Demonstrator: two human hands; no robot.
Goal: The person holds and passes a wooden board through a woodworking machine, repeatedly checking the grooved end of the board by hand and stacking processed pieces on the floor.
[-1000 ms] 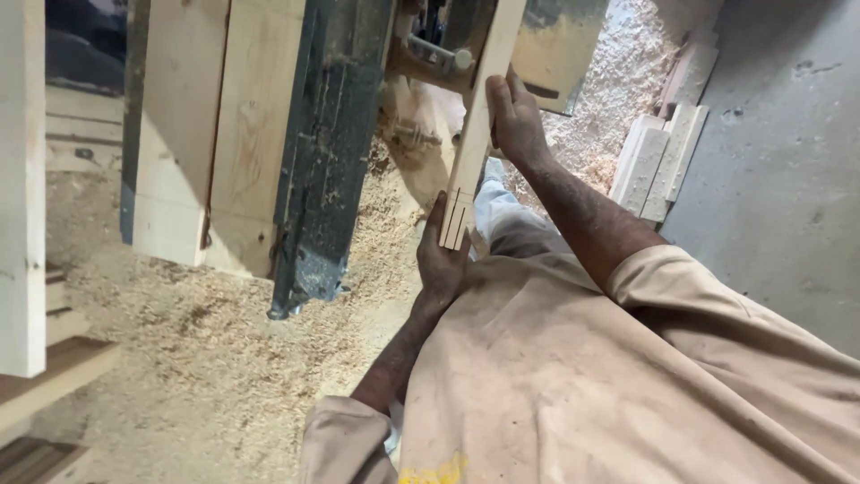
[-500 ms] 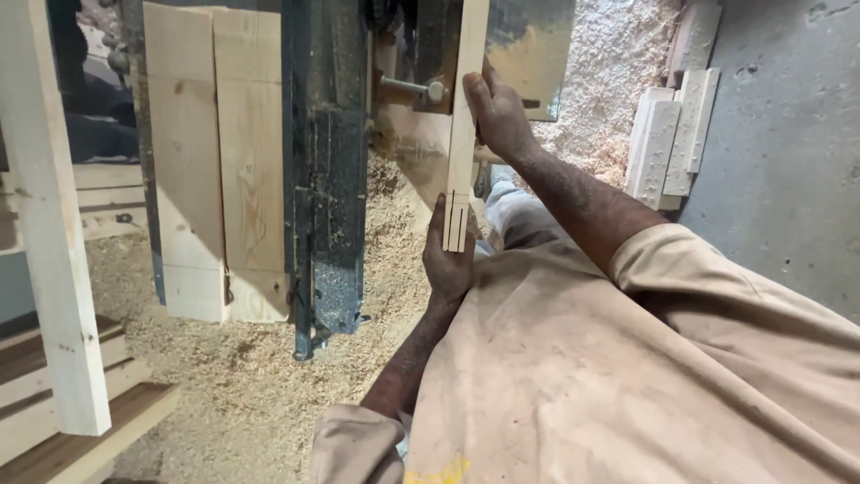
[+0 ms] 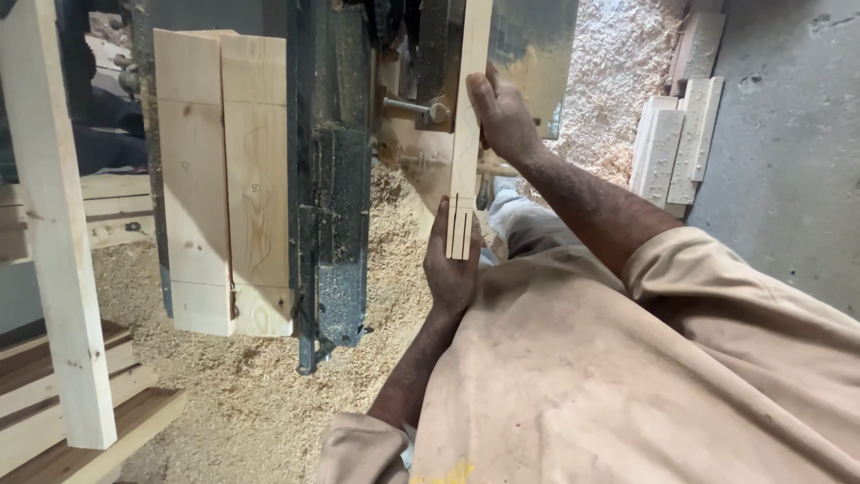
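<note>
The wooden strip's [image 3: 466, 134] far end is cut off by the top edge.

Pale wood strip [image 3: 468, 125] with dark slits, dark grey-green machine [image 3: 331, 179], beige dusty shirt [image 3: 645, 376], tan sawdust [image 3: 233, 394]

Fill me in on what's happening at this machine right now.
A person holds a narrow wooden strip against a dark, dusty woodworking machine. The left hand grips the near end, which has two slots cut into it; the right hand grips the strip farther along. Wide boards rest on the machine's other side. Sawdust covers the floor, and short cut pieces lean against the grey wall.
</note>
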